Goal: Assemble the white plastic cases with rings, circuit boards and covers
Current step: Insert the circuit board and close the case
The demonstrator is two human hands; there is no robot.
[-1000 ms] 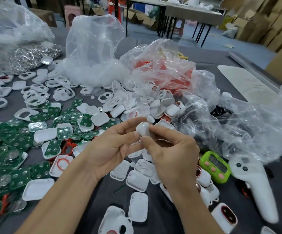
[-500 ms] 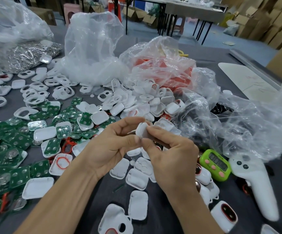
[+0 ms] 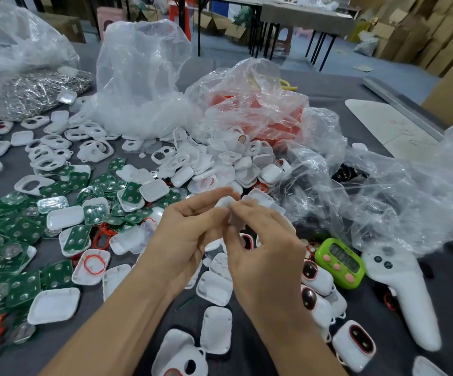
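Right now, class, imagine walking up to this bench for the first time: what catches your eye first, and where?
At the centre, the left hand and right hand meet, fingers pinching a small white plastic case. To the left spread flat green circuit boards, crumpled clear plastic bags tower behind, and a lime-green digital timer sits at the right.

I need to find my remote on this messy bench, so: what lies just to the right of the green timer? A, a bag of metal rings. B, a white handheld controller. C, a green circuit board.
B: the white handheld controller lies right beside the green timer, while the circuit boards are piled far to the left.
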